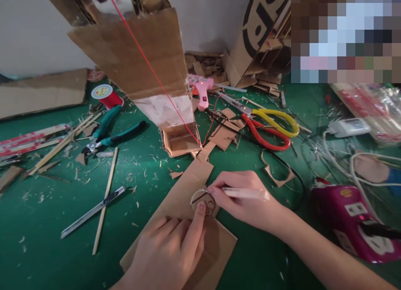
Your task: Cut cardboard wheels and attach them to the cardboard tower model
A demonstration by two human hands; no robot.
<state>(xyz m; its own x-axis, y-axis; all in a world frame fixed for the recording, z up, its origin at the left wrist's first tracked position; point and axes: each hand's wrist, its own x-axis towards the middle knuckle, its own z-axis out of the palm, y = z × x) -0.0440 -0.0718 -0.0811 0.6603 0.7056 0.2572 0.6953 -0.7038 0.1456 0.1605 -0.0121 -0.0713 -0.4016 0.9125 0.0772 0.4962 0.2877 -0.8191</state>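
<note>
My right hand [241, 198] is closed around a whitish pen [244, 193], its tip end at the upper rim of a small round cardboard disc [197, 197]. The disc has dark marks on its face and lies on a long cardboard piece [175, 198]. With the index fingertip, my left hand [175, 248] pins the disc down; the other fingers are curled on the cardboard. Beyond them stands a tall cardboard structure [138, 56] with a small open box [181, 140] at its foot. A red thread [150, 66] runs down to that box.
On the green table lie a utility knife [94, 210], teal-handled pliers [105, 133], a red thread spool [108, 97], scissors [266, 123] and a pink glue gun [203, 93]. A magenta power block [347, 214] with cables sits right. Cardboard scraps [225, 131] and wooden sticks [106, 202] are scattered about.
</note>
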